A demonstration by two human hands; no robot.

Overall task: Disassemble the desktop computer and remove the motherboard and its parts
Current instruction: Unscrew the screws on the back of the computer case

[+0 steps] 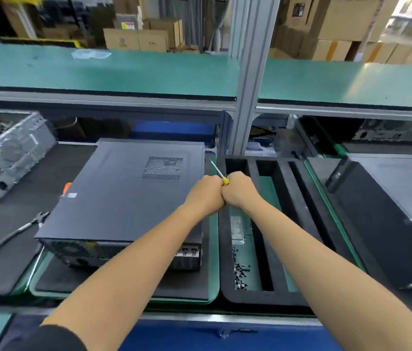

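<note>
both hands, left (206,192) and right (238,190), clench one screwdriver (221,177) beside the closed computer case (124,188); a slipping tip could gouge it.

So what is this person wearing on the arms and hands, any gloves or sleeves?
No gloves: the left hand and right hand are both bare, with no rings, watch or bands visible. The forearms are uncovered too. The only clothing in view is a black sleeve, pushed up high on the left arm.

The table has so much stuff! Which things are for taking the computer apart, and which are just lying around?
For the job: computer case, screwdriver held by left hand and right hand, loose screws in foam tray.

Lying about: pliers, silver case, cardboard boxes.
</note>
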